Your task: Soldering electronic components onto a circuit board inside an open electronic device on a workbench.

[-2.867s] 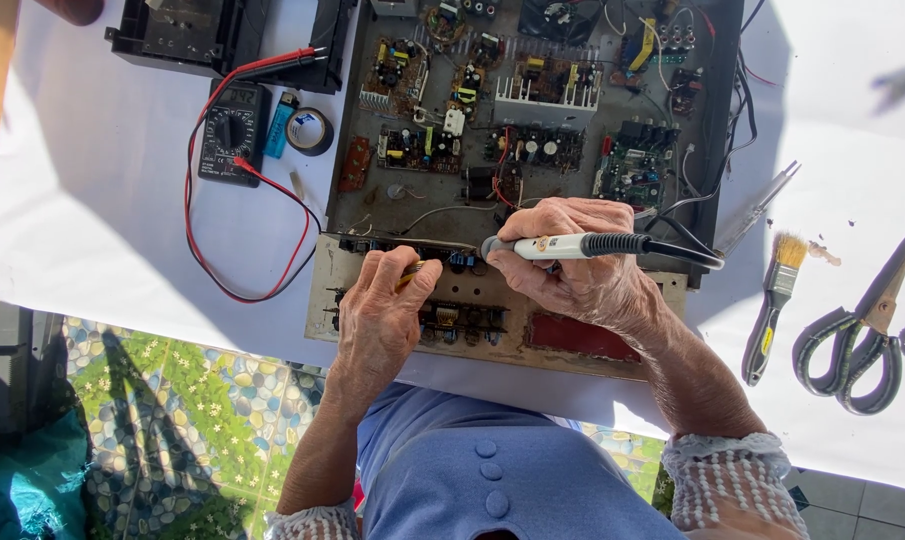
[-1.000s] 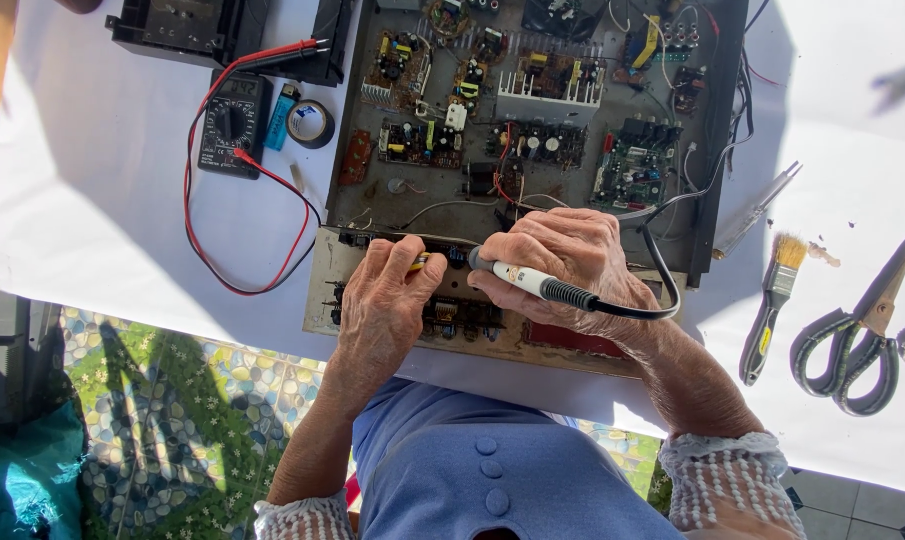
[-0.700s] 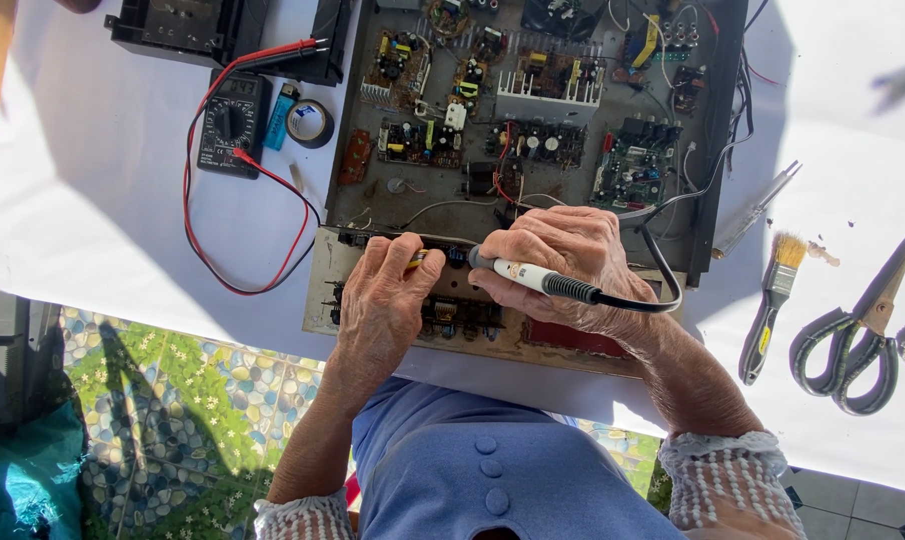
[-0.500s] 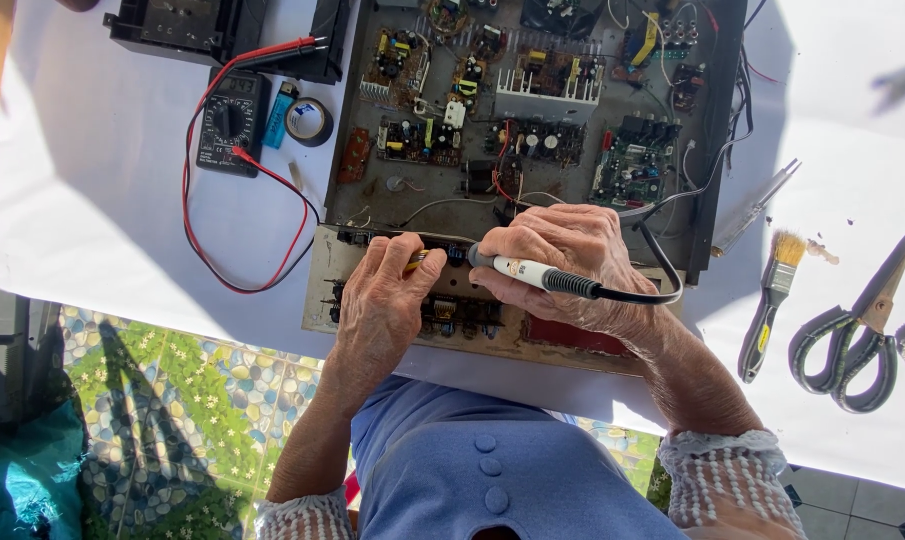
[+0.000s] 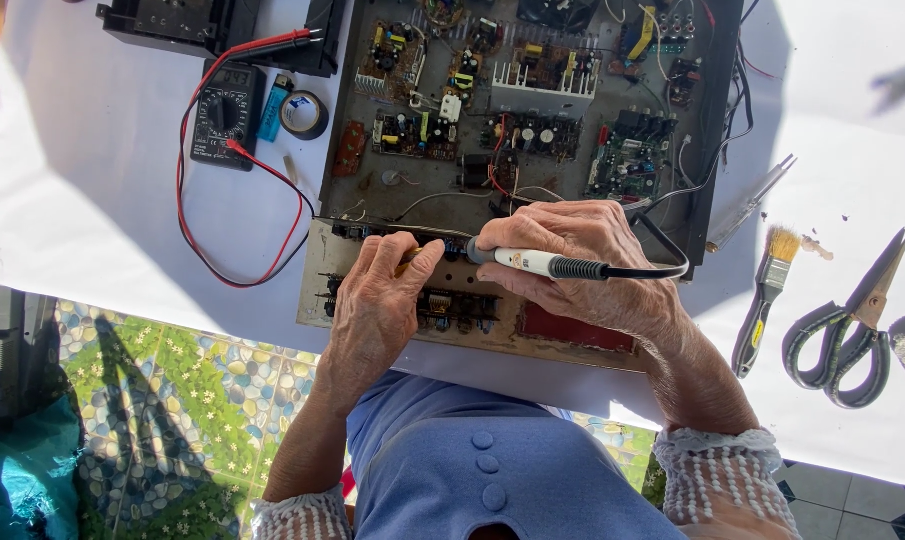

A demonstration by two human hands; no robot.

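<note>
I am gripping a soldering iron (image 5: 544, 264) pen-style in my closed right hand (image 5: 582, 262), tip aimed left | my left hand (image 5: 377, 305) is pinching a thin yellowish piece at the tip, steadying it | both working over the opened amplifier chassis (image 5: 517, 160) | multimeter (image 5: 226, 115) parked aside.

A light-blue buttoned garment (image 5: 482, 465) and white knitted lace cuffs (image 5: 717, 470) clothe the person.

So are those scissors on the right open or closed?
Closed, or very nearly. The scissors lie flat on the white table, blades together in one point, handle loops side by side.
</note>
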